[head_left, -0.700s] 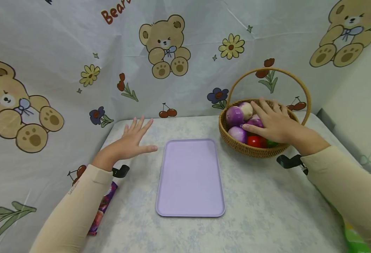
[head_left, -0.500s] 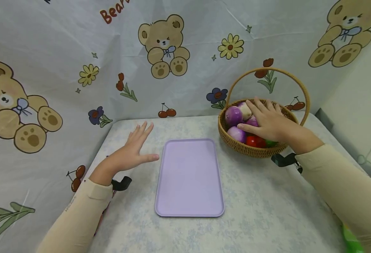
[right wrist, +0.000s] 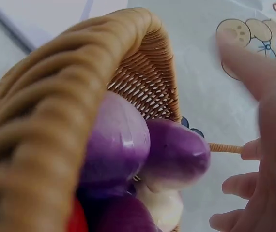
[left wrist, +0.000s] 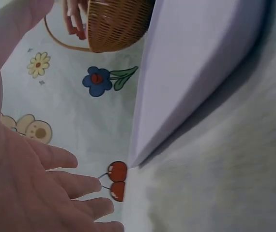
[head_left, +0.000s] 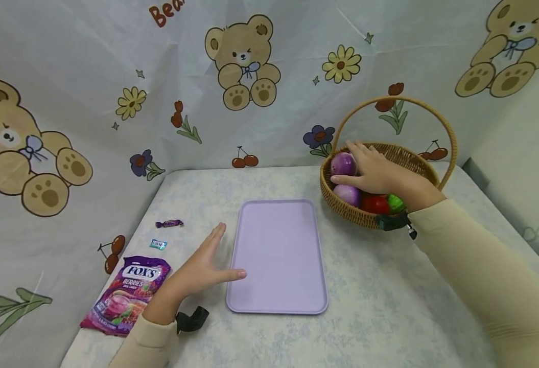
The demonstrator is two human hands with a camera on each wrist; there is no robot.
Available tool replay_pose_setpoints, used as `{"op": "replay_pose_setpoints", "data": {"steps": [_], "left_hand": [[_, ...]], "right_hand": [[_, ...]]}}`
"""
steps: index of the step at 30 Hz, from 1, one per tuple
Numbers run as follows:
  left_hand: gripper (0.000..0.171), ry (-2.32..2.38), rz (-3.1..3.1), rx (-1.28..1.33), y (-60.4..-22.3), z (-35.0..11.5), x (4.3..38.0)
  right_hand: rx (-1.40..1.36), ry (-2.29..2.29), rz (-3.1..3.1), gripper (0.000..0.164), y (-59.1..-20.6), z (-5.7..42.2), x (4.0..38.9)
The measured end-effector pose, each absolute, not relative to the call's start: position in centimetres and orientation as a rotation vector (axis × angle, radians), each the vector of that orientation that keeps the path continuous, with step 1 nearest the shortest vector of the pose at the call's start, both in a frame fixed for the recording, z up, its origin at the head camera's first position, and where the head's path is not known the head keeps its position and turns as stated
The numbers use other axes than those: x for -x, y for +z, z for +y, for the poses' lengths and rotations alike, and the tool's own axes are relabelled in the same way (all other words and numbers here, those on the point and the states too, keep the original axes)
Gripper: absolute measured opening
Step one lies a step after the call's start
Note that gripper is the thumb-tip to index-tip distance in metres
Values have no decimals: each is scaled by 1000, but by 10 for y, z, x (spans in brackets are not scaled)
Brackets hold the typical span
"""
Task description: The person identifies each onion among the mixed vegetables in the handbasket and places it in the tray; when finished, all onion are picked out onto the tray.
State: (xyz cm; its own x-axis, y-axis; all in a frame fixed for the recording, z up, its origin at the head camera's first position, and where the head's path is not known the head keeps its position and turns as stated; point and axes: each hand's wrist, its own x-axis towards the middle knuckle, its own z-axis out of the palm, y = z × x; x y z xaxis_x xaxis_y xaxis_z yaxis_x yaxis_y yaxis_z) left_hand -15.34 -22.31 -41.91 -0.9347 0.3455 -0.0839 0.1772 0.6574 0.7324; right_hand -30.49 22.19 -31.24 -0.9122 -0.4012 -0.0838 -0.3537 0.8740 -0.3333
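Note:
My right hand (head_left: 376, 171) is over the wicker basket (head_left: 354, 219), fingers extended and thumb apart. It is nearest the purple round vegetables (head_left: 343, 164), which look like onions or turnips; in the right wrist view, a gap shows between the hand and a purple vegetable (right wrist: 174, 152). A red tomato-like vegetable (head_left: 376, 204) and a green one (head_left: 395, 203) lie at the basket's front. My left hand (head_left: 200, 271) holds nothing. Its fingers are straight and its thumb reaches over the left edge of the lilac tray (head_left: 276, 255). Some basket contents are hidden behind my right hand.
Left of the tray lie a purple Fox's Berries candy bag (head_left: 129, 294), a small blue wrapped candy (head_left: 158, 244) and a dark purple wrapped candy (head_left: 169, 224). The basket's tall handle (head_left: 448, 128) arches above it. A bear-print cloth (head_left: 287, 133) hangs behind the table.
My left hand has moved nearer to me and slightly right, uncovering the candy bag and the two candies. My right hand has shifted left over the basket.

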Motion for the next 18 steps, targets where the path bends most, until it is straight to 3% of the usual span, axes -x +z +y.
{"op": "replay_pose_setpoints", "data": {"steps": [5, 18], "left_hand": [[132, 1175, 2583, -425, -436, -222, 150], [151, 1092, 2518, -581, -460, -228, 142]], "right_hand": [[572, -600, 2860, 120, -318, 224, 313], [592, -683, 2929, 87, -337, 218, 323]]}}
